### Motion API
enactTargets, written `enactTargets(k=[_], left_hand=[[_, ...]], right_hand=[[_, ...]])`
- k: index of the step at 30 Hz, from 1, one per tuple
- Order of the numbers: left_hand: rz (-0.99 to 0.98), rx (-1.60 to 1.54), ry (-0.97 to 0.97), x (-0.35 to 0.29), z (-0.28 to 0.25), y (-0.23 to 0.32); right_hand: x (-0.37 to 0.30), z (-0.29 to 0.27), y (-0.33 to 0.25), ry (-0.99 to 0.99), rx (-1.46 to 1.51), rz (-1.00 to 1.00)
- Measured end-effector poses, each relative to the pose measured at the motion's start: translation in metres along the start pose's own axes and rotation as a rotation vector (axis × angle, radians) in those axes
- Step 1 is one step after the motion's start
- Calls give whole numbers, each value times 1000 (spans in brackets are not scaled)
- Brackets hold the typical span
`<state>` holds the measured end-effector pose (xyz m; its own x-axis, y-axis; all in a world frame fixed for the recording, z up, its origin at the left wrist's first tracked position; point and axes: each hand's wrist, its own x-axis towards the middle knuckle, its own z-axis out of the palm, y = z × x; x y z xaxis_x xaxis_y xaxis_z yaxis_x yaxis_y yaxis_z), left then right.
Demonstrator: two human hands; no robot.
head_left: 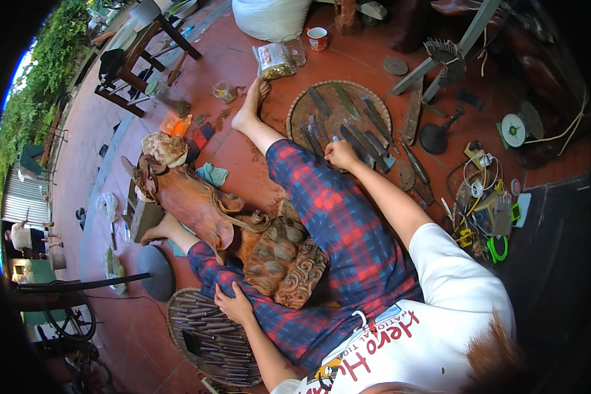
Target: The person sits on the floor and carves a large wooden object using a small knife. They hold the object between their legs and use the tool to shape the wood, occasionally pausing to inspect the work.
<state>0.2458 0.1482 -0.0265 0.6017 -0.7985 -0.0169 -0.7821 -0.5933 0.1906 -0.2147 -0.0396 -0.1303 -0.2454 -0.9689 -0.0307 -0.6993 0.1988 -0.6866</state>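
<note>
A reddish-brown wood carving [197,207] with scrolls and rounded lumps lies between my outstretched legs. My left hand [235,303] rests on my left leg with its fingers apart, beside a round basket [172,322] of many slim dark carving tools [220,345]. My right hand [341,155] is over the near edge of a round woven tray [294,108]. Its fingers are curled closed; a small pale-blue tip shows by them, but what they hold I cannot make out. Several flat dark files or blades [364,144] lie on that tray.
Right of the tray stand a dial scale [514,130], a dark round-based stand [435,138] and cords with a green tape ring [498,248]. A red-white mug [317,39], a bag [276,60] and a white sack [269,20] are ahead. A lamp [156,272] is left.
</note>
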Motion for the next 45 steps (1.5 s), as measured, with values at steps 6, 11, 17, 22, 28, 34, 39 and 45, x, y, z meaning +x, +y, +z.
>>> enactTargets(k=[6, 11, 17, 22, 28, 34, 39, 45], left_hand=[[7, -8, 26, 0, 3, -2], [-18, -2, 32, -3, 3, -6], [5, -20, 43, -4, 3, -10], [23, -62, 78, 0, 3, 0], [-22, -70, 89, -6, 0, -15], [-14, -102, 95, -5, 4, -11], [103, -137, 219, -8, 6, -10], [450, -778, 171, -55, -49, 50]], right_hand=[[21, 25, -19, 10, -111, 143], [15, 35, -20, 67, -139, 57], [37, 61, -15, 36, -309, 86], [61, 65, 10, 60, -154, 169], [40, 32, -33, 45, -133, 100], [-16, -99, -106, 210, 793, -164], [-106, -130, -177, -215, 1357, -233], [-172, -73, -229, -252, 985, -330]])
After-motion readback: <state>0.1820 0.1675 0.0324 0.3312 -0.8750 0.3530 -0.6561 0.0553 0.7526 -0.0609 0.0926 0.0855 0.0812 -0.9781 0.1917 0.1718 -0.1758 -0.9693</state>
